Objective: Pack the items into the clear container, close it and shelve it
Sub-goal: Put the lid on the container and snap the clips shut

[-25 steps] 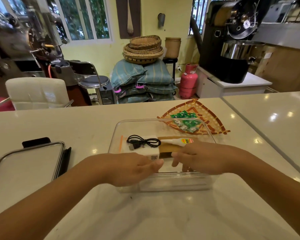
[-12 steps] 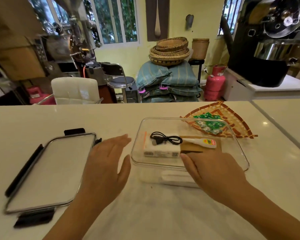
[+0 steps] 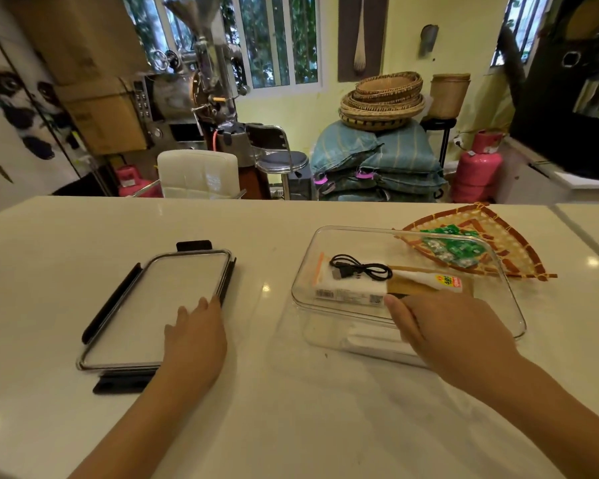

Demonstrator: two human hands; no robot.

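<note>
On the pale surface (image 3: 291, 409), the left hand (image 3: 194, 335) lies flat and released on the lid (image 3: 146, 305), while further right the right hand (image 3: 450, 326) rests, grasping nothing, on the near rim of the uncovered clear container (image 3: 498, 271) holding a black cable (image 3: 360, 271).

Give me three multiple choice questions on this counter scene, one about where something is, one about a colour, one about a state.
1. Where does the lid lie?
A. left of the clear container
B. on it
C. behind it

2. What colour is the cable?
A. white
B. black
C. red

3. What is the left hand doing?
A. lifting the lid
C. holding the cable
B. resting open on the lid

A: the lid lies flat on the counter, left of it. B: the coil is black. B: the hand's fingers lie spread over the lid's near right corner.
</note>
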